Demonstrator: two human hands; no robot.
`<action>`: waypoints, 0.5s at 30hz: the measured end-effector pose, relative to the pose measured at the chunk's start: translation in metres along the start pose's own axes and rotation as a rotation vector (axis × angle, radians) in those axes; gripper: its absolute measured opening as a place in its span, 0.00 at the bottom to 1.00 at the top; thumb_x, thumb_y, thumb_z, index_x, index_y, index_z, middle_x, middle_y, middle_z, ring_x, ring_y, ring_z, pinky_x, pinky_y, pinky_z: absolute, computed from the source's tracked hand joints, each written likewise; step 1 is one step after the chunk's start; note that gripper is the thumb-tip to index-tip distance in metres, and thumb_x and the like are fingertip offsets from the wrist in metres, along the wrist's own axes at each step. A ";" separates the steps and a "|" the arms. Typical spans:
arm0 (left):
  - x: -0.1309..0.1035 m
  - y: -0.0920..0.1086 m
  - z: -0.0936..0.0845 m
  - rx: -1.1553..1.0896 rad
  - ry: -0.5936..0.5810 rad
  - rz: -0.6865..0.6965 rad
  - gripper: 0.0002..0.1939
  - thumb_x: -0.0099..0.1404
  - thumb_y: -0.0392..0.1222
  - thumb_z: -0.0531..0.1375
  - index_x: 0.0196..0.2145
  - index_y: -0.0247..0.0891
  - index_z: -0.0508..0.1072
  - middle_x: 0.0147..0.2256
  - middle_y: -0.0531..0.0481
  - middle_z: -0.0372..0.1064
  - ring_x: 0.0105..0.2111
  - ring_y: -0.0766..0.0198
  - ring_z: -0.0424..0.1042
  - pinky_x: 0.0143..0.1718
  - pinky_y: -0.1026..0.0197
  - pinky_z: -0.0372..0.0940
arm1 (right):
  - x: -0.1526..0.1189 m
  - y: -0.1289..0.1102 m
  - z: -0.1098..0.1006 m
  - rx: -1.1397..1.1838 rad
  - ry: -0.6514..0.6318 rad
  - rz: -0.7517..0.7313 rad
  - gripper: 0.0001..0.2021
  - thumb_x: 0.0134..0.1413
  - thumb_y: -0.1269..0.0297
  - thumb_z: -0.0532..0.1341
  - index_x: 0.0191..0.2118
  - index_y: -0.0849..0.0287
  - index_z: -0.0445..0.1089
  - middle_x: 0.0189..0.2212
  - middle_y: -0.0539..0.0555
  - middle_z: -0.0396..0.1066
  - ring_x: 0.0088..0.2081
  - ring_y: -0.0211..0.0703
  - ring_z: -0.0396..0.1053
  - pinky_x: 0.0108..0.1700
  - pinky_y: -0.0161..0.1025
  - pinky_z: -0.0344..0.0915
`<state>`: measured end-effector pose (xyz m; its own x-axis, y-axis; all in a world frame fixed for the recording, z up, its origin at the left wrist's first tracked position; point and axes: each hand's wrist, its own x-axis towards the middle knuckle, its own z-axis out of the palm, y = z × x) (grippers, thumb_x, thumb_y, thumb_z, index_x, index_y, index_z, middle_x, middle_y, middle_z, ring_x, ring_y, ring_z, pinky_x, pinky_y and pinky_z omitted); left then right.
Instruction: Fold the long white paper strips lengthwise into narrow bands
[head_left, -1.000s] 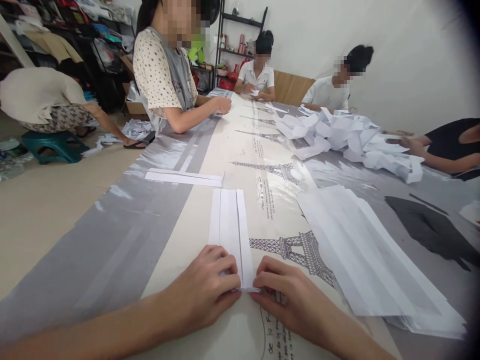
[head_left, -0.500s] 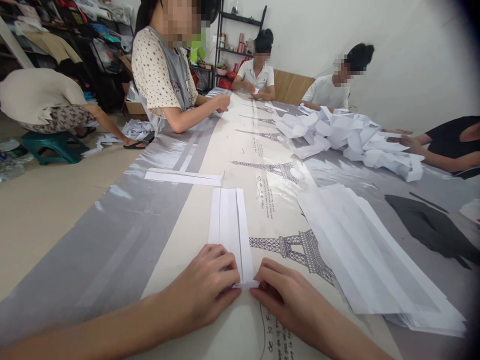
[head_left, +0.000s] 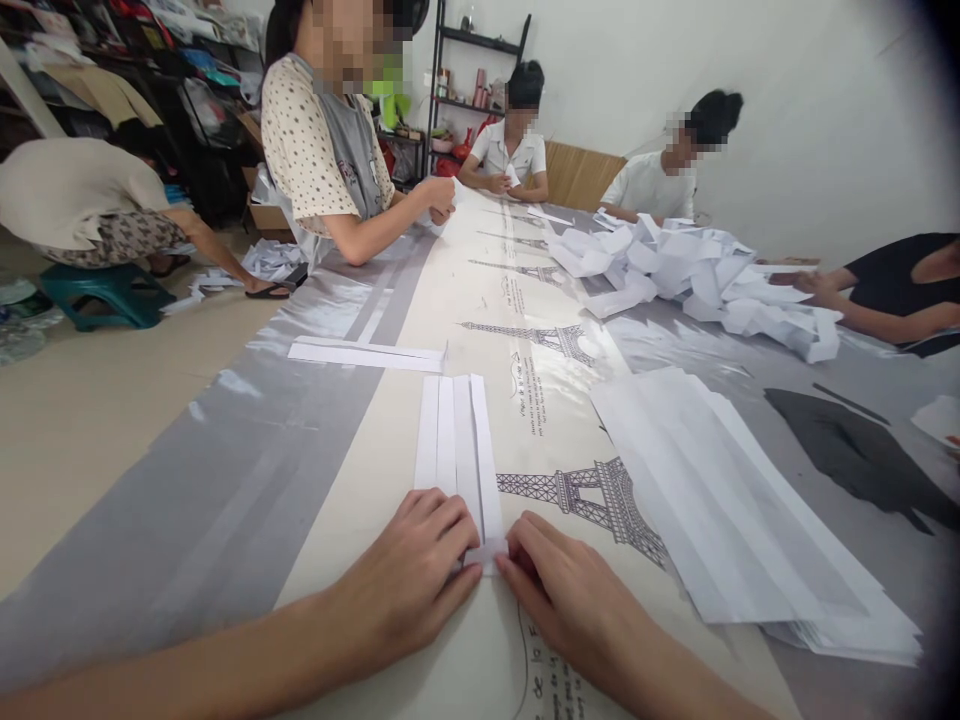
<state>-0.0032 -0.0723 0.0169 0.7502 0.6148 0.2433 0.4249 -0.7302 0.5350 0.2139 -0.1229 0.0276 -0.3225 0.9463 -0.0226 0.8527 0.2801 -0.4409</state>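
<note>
A long white sheet of paper (head_left: 456,440), creased lengthwise with its sides folded in, lies on the table in front of me. My left hand (head_left: 431,560) rests on its left side, fingers curled, thumb and fingertips pinching the near end. At the right corner of that end, my right hand (head_left: 559,580) pinches the paper between thumb and fingers. Between the hands a short flap is folded over at the near edge. Another folded white strip (head_left: 366,355) lies crosswise just beyond the sheet.
A stack of flat white sheets (head_left: 720,490) is on the right, beside a dark flat piece (head_left: 855,450). A heap of folded paper (head_left: 697,270) sits farther back. Several people are around the table (head_left: 225,480); another crouches near a green stool (head_left: 109,295) at left.
The flap at the paper's near end has turned over away from me and now lies flatter on the sheet. Both hands have shifted only slightly.
</note>
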 end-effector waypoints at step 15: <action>-0.002 -0.001 0.003 0.168 0.057 0.138 0.19 0.75 0.33 0.50 0.61 0.32 0.65 0.59 0.38 0.67 0.59 0.47 0.63 0.58 0.42 0.65 | -0.006 -0.004 -0.001 -0.371 0.230 -0.411 0.15 0.62 0.84 0.50 0.43 0.63 0.71 0.36 0.59 0.72 0.36 0.48 0.69 0.38 0.46 0.69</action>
<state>-0.0032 -0.0738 0.0139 0.7791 0.5184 0.3526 0.4023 -0.8447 0.3529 0.2126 -0.1294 0.0309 -0.5940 0.7477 0.2968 0.7770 0.6288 -0.0290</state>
